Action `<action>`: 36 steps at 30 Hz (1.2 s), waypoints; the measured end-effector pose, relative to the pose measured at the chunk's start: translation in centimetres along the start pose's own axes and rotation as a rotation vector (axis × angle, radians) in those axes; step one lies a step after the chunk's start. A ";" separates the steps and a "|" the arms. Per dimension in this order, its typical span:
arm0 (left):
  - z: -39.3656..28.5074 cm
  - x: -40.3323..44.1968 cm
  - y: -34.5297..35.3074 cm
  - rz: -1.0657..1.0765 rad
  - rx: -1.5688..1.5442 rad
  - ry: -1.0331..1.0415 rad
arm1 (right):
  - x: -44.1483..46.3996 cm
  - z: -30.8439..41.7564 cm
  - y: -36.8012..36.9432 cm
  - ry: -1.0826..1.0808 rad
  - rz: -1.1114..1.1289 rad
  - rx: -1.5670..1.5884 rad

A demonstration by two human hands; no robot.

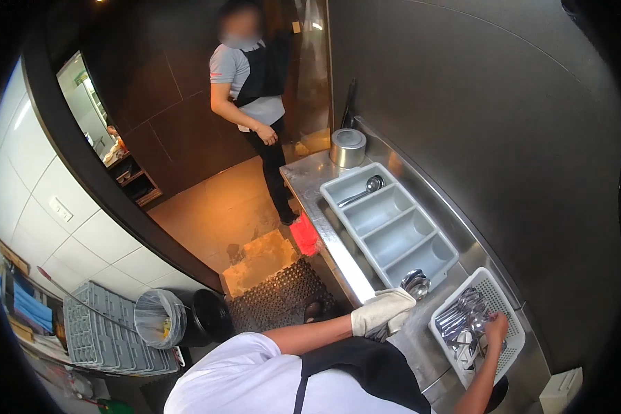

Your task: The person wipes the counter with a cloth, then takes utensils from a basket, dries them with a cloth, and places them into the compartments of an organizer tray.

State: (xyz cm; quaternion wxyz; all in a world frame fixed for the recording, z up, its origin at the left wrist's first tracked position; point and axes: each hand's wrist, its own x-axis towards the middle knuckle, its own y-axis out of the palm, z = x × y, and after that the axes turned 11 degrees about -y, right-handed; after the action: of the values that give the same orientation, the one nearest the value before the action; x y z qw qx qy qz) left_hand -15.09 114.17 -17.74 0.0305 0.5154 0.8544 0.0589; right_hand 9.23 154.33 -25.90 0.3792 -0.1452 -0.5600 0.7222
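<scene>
My left hand [383,314] is covered by an off-white cloth or glove, and its fingers are closed. Rounded heads of metal spoons [415,284] stick out past it at the near end of the grey cutlery tray [394,222]. Thin metal ends show on the other side of the same hand. My right hand [495,330] reaches into a white perforated basket [516,319] of mixed cutlery [455,323]. Its fingers are bent together among the pieces; what they pinch is too small to name. A ladle [374,184] lies in the tray's far compartment.
A metal pot [348,148] stands at the steel counter's far end. A person [255,90] in a dark apron stands beyond it, near a red object [304,234]. Stacked grey crates [114,331] and a lined bin [160,317] are at left; a dark mat [283,297] covers floor.
</scene>
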 end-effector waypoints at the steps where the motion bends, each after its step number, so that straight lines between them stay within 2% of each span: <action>1: 0.0 -0.2 0.2 0.029 -0.230 -0.164 | -0.1 -0.1 -0.5 -0.023 -0.054 0.038; 2: 0.1 -0.5 0.5 0.059 -0.463 -0.331 | -0.3 0.3 -1.3 -0.014 -0.069 0.058; 4: 0.9 -0.3 0.8 0.063 -0.371 -0.307 | -1.1 1.0 -2.7 0.013 -0.103 0.095; 8: -0.9 -0.4 1.2 0.064 -0.354 -0.434 | -2.5 2.3 -4.3 -0.168 -0.199 0.029; 11: 0.0 0.2 0.9 0.208 -0.188 -0.261 | -2.3 3.9 -6.1 -0.162 -0.186 0.119; 13: -0.9 0.1 1.3 0.114 -0.318 -0.404 | -2.1 4.8 -7.4 -0.089 -0.218 0.263; 14: -2.0 0.2 1.9 0.085 -0.380 -0.494 | -2.0 5.5 -8.3 -0.156 -0.270 0.153; 15: -3.1 0.7 2.7 -0.045 -0.341 -0.568 | -0.9 3.3 -7.2 -0.278 -0.423 0.111; 16: -1.5 1.0 2.9 0.001 -0.423 -0.546 | -1.0 6.0 -9.8 -0.242 -0.413 0.111; 17: -1.2 0.9 3.4 -0.022 -0.534 -0.581 | -0.8 6.6 -10.4 -0.290 -0.603 0.002; 18: -1.0 0.9 4.0 -0.050 -0.645 -0.615 | -0.9 7.5 -12.2 -0.234 -0.616 0.085; 19: 0.2 1.2 3.3 0.058 -0.592 -0.694 | -0.6 7.8 -12.7 -0.293 -0.817 -0.053; 20: -0.6 1.0 3.5 0.129 -0.713 -0.808 | -1.1 10.2 -14.9 -0.256 -0.866 0.055; 21: -0.9 1.7 4.2 0.046 -0.870 -0.874 | -1.7 12.3 -16.8 -0.189 -0.866 0.171; 22: -2.3 1.8 5.5 -0.047 -0.706 -0.840 | -1.7 12.7 -17.0 -0.197 -0.922 0.304; 23: -2.8 2.0 5.7 0.015 -0.693 -0.874 | -1.9 13.0 -16.8 -0.119 -0.912 0.497; 24: -2.8 2.5 5.6 0.136 -0.589 -0.765 | -2.4 13.8 -16.5 -0.028 -0.836 0.719; 25: -2.2 2.7 5.5 0.206 -0.510 -0.641 | -2.8 15.2 -16.2 -0.017 -0.781 0.794; 27: -1.0 3.1 5.6 0.178 -0.702 -0.676 | -3.4 18.8 -14.0 0.004 -0.599 0.976; 28: -1.9 3.2 6.1 0.279 -0.777 -0.760 | -3.9 20.8 -12.6 0.110 -0.433 1.022; 29: -2.8 3.2 6.5 0.378 -0.841 -0.849 | -4.0 22.1 -10.1 -0.032 -0.382 0.948; 30: -7.1 3.0 9.8 0.005 -0.721 -0.882 | -4.1 23.0 -7.9 -0.176 -0.329 0.871; 31: -4.5 3.1 9.0 0.008 -0.531 -0.755 | -4.2 24.1 -7.1 -0.198 -0.251 0.819; 33: -0.6 3.4 6.8 0.067 -0.485 -0.668 | -4.2 23.3 -5.2 -0.204 -0.176 0.765; 34: 0.0 3.3 6.1 0.118 -0.632 -0.712 | -3.8 21.7 -3.6 -0.107 -0.221 0.784; 35: 0.4 3.4 5.6 0.148 -0.597 -0.677 | -3.8 19.3 -3.0 -0.097 -0.250 0.598; 36: 0.8 3.5 5.0 0.177 -0.562 -0.641 | -3.9 16.8 -2.7 -0.079 -0.186 0.392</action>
State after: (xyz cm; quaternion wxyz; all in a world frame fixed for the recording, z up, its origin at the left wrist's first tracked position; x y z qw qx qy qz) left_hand -12.26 119.64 -17.80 0.4284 0.5505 0.7049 0.1285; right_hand 2.23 140.05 -18.73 0.4429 0.0118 -0.4343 0.7843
